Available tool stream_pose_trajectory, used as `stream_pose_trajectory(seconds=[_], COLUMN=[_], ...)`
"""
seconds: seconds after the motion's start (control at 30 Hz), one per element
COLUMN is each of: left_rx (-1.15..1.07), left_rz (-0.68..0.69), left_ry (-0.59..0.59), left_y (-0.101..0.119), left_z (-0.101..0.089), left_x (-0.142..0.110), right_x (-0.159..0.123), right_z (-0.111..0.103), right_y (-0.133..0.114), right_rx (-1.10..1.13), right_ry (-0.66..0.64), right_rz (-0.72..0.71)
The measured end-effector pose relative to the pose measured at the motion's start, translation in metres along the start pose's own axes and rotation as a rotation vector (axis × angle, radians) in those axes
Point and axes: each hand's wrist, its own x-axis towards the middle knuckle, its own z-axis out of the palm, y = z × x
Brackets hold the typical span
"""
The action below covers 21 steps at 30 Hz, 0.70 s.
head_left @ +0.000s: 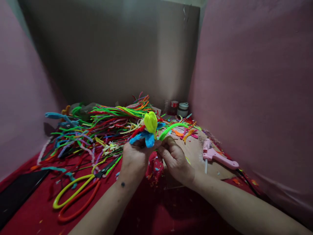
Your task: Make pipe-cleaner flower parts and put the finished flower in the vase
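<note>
My left hand [135, 160] is closed around the base of a pipe cleaner flower [149, 140] with a yellow top and blue petals. Some red shows at its left side. Close beside it, my right hand [174, 160] pinches a bright green pipe cleaner [174, 127], which arches up and to the right. The fingertips of both hands meet just under the flower, so the exact join is hidden. Scissors [94, 178] with one yellow and one red handle loop lie left of my left wrist.
A large heap of coloured pipe cleaners [117, 112] spreads behind and left of my hands. On the right, a pink glue gun [221, 156] rests on cardboard [195, 148]. Jars [183, 109] stand at the back. A dark flat object [22, 192] lies at left on the red cloth [146, 209].
</note>
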Motion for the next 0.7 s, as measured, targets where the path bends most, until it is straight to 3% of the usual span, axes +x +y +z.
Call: stream_pose_trajectory(seconds=[0.2,0.4,0.6,0.7], left_rx=[-0.05,-0.046,0.193,0.456], left_rz=[-0.013,0.035,0.236,0.434], left_ry=[0.049,0.015,0.109,0.085], left_y=[-0.006,-0.007,-0.007,-0.009], left_z=[0.004,0.007,0.007,0.0], left_x=[0.001,-0.004,-0.015,-0.019], right_x=[-0.003,-0.002,-0.003,-0.003], right_z=[0.011,0.013,0.013,0.012], right_y=[-0.001,-0.009,-0.01,-0.009], right_rx=[0.203,0.403,0.62,0.731], right_ry=[0.058,0.079,0.04,-0.011], right_rz=[0.15,0.216,0.303,0.376])
